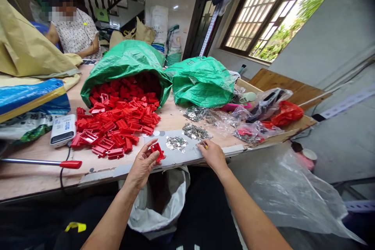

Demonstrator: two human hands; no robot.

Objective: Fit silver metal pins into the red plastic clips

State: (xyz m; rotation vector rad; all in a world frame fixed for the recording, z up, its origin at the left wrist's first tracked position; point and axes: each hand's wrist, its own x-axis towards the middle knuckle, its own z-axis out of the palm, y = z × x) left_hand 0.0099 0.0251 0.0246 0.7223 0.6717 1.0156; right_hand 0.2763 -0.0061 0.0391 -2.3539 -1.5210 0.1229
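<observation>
My left hand [142, 166] grips one red plastic housing [157, 151] between thumb and fingers, just above the table's front edge. My right hand [214, 155] is closed in a pinch beside the small metal parts; whatever sits between its fingertips is too small to make out. Between the hands lies a pile of shiny flat metal pieces [176, 143] on a grey sheet. Behind it is a second pile of small metal parts [195, 131]. To the left, a large heap of red plastic housings [117, 125] spills out of a green woven bag [125, 56].
Another green bag [202, 80] stands behind the metal piles. A white power bank [63, 130] and a red-tipped metal lever [70, 164] are at left. Below the edge hangs an open white sack [159, 211]. Across the table sits a person [77, 31]. Plastic bags [269, 103] crowd the right.
</observation>
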